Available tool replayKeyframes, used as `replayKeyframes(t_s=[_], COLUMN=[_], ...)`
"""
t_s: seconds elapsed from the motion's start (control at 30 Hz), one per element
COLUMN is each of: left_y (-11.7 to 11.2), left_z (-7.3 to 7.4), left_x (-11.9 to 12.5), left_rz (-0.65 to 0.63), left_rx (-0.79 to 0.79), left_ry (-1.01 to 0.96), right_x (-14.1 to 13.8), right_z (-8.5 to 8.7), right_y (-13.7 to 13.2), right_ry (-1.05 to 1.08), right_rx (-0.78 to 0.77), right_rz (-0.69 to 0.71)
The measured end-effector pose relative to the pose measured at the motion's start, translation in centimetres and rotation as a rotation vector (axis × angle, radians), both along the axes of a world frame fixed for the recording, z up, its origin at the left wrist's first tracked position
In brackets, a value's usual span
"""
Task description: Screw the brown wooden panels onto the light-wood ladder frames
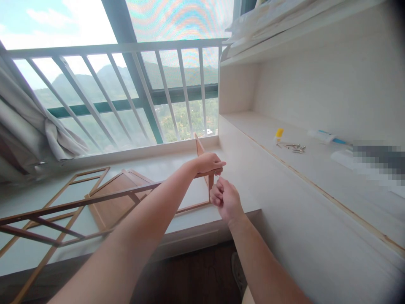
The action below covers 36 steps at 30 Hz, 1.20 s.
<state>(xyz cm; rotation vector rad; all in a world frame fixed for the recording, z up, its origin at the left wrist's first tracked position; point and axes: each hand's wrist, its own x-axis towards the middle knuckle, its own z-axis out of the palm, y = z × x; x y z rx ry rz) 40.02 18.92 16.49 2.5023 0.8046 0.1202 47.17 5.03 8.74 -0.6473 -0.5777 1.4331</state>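
Note:
My left hand (209,162) is closed around the right end of a long brown wooden frame (104,196), which stretches away to the left edge of the view. Just below it, my right hand (225,198) is curled in a pinch close to the frame's end joint. A small pale sliver shows at its fingertips, too small to name. Under my hands a wooden upright (211,185) meets the frame's end. Flat wooden panels (114,198) and a slim open wooden frame (90,172) lie on the white window ledge (171,162).
On the white shelf (247,126) at right lie several loose screws (295,147), a small yellow item (279,134) and a blue-and-white packet (325,136). White railings (171,93) stand before the window. A grey curtain (60,131) hangs at left. A shoe (237,270) shows below.

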Motion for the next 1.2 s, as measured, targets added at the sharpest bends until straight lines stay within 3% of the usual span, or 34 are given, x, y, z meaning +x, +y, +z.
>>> replayKeyframes(t_s=[0.1,0.2,0.63,0.77,0.93,1.1,1.2], left_y=[0.5,0.6,0.0,0.2,0.3,0.0,-0.2], left_z=[-0.4,-0.6,-0.1,-0.2,-0.3,0.0,0.2], left_x=[0.0,0.0,0.0,-0.1,-0.1,0.0,-0.1], left_rz=[-0.004,-0.004,0.013,0.009,-0.002,0.001,0.008], left_rx=[-0.012,-0.018,-0.04,-0.038,-0.022,-0.008,0.004], left_ry=[-0.012,-0.019,-0.017,-0.02,-0.016,-0.008,0.002], right_x=[-0.9,-1.1,-1.8,-2.0,-1.6,-0.2,0.5], right_z=[0.3,0.3,0.7,0.8,-0.1,-0.8,-0.9], right_y=[-0.7,-1.0,-1.0,-1.3,-0.7,0.4,0.7], right_ry=[0.405,0.59,0.561,0.403,-0.04,-0.395,-0.5], right_rx=[0.03,0.052,0.024,0.04,0.0,0.035,0.055], right_rz=[0.122,0.177,0.056,-0.035,-0.24,-0.309,-0.28])
